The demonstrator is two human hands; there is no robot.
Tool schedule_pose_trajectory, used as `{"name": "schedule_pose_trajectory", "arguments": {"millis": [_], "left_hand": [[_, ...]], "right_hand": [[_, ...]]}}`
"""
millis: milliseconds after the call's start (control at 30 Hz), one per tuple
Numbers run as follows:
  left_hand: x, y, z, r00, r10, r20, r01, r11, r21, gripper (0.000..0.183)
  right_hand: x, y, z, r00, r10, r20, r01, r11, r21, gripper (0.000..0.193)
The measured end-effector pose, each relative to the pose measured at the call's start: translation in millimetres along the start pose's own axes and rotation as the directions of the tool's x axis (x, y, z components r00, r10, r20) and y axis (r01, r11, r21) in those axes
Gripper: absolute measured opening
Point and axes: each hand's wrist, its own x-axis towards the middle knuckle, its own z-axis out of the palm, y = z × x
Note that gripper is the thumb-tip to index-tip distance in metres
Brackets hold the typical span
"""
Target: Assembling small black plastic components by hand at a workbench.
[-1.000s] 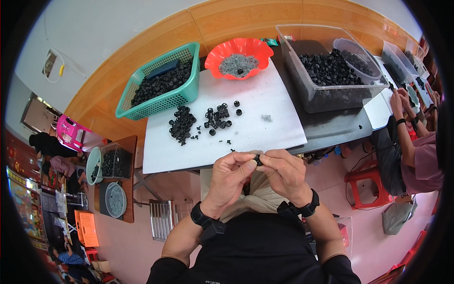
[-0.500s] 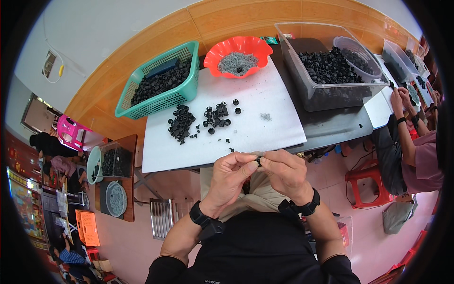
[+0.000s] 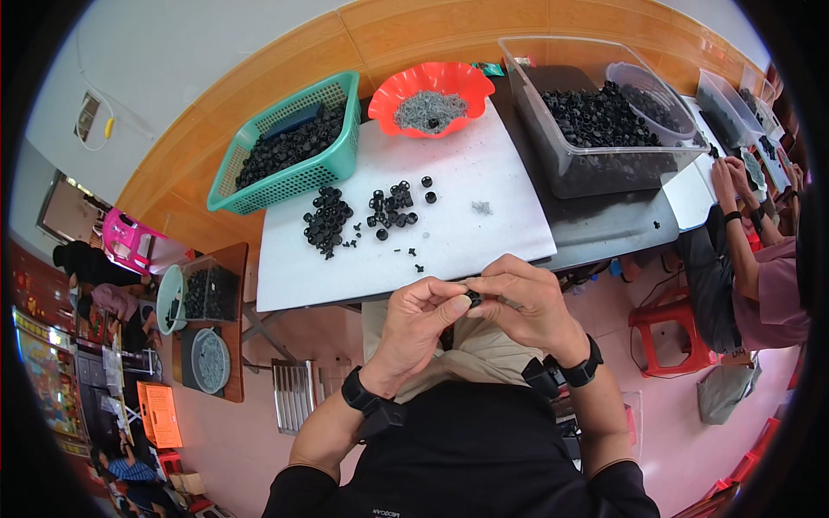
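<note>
A small round black plastic part [image 3: 472,298] is pinched between the fingertips of both hands, just past the table's front edge. My left hand [image 3: 420,321] grips it from the left with thumb and forefinger. My right hand [image 3: 530,304] closes on it from the other side, its fingers covering part of it. On the white sheet [image 3: 484,250] beyond lie a pile of flat black caps [image 3: 327,223], a looser cluster of black ring-shaped parts [image 3: 393,205], and a few tiny black pieces [image 3: 420,268]. A bit of grey clear pieces [image 3: 481,208] lies to their right.
A green basket [image 3: 341,160] of black parts and a red wavy bowl [image 3: 386,118] of greyish pieces stand at the back. A large clear bin [image 3: 596,168] of black parts is to the right. Another person's hands [image 3: 734,183] work far right, near a red stool [image 3: 669,328].
My right hand has shifted slightly and its wrist has turned, with the fingers raised a little more. Both hands still hold the black part. The view has moved slightly.
</note>
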Motion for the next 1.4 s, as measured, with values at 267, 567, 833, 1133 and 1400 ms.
{"name": "schedule_pose_trajectory", "arguments": {"millis": [267, 567, 833, 1133, 1400], "left_hand": [[-1, -2, 10, 0.999, 0.035, -0.016, -0.033, 0.996, 0.081, 0.01], [-4, -2, 9, 0.999, 0.021, -0.034, -0.02, 1.0, 0.021, 0.009], [-13, -7, 2, 0.999, 0.009, -0.043, -0.008, 1.0, 0.03, 0.01], [-35, -4, -12, 0.992, 0.097, -0.078, -0.075, 0.967, 0.245, 0.015], [-48, 9, -23, 0.987, 0.13, -0.094, -0.104, 0.965, 0.239, 0.014]], "right_hand": [[-3, 12, 2, 0.994, -0.103, -0.03, 0.101, 0.992, -0.082, 0.029], [-4, 1, 3, 0.999, -0.036, -0.016, 0.034, 0.997, -0.076, 0.031], [-13, -8, 12, 0.999, -0.045, 0.001, 0.044, 0.975, -0.216, 0.034], [-20, -10, 34, 0.992, -0.106, 0.063, 0.121, 0.935, -0.333, 0.034], [-13, -22, 55, 0.996, -0.057, 0.073, 0.077, 0.945, -0.317, 0.03]]}}
